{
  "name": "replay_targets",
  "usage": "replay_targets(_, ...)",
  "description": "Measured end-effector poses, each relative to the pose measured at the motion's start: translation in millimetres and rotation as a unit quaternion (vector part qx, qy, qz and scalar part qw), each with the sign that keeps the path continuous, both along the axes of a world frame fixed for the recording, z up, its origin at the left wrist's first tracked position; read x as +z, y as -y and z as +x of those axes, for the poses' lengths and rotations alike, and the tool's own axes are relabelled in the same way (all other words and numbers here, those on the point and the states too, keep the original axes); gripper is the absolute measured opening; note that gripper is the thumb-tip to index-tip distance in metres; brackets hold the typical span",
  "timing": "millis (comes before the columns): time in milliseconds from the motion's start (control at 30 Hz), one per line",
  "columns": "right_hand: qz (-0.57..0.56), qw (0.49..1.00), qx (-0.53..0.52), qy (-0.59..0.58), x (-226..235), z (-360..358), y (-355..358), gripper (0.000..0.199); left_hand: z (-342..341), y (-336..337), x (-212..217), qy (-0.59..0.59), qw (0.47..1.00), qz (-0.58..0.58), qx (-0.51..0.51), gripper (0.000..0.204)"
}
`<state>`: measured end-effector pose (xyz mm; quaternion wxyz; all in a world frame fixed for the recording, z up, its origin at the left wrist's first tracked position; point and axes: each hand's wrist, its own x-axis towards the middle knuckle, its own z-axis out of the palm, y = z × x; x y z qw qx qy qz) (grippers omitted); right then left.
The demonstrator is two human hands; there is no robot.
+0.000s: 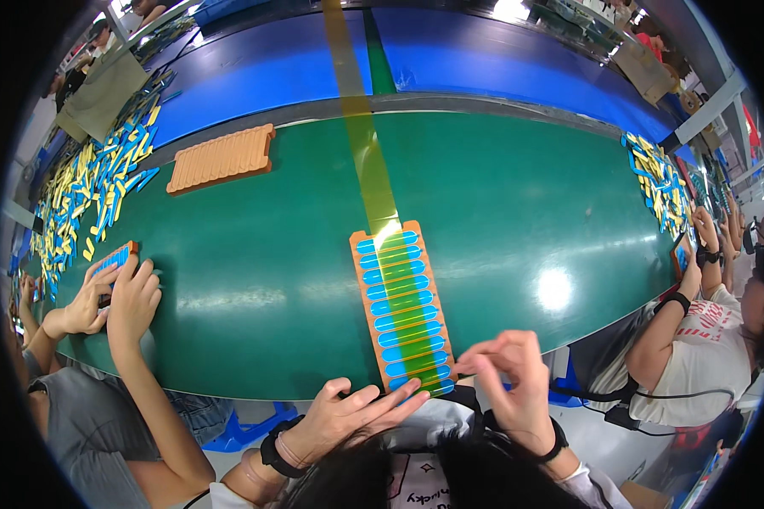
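Note:
An orange tray [364,285] filled with several blue oblong pieces lies lengthwise on the green table [501,212] in front of me. A strip of clear yellow tape [367,144] runs from the far side down the middle of the tray. My left hand [348,417] lies flat, fingers pressing on the tape at the tray's near end. My right hand [508,382] hovers just right of that end, thumb and fingers pinched together; whether it grips the tape end I cannot tell.
An empty orange tray [221,159] lies at the far left. Heaps of yellow and blue pieces [93,187] cover the left side, another heap [658,182] the right. A person's hands [115,293] work a tray at left; another person [705,331] sits at right.

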<state>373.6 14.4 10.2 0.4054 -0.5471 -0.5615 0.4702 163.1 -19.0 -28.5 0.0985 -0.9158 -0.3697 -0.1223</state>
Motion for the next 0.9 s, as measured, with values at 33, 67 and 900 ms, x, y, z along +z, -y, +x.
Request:
replay_targets(33,0.019,0.997,0.066,0.038,9,-7,-7,0.023,-1,0,2,-0.008,1.000,-0.001,-0.002,0.047)
replay_targets(67,0.023,0.992,0.104,0.073,18,-14,-12,0.025,-1,0,7,-0.008,1.000,0.002,-0.001,0.047)
replay_targets(900,0.022,0.941,0.229,0.247,35,-42,-16,0.026,-16,-225,32,0.649,0.620,-0.419,0.139,0.028)
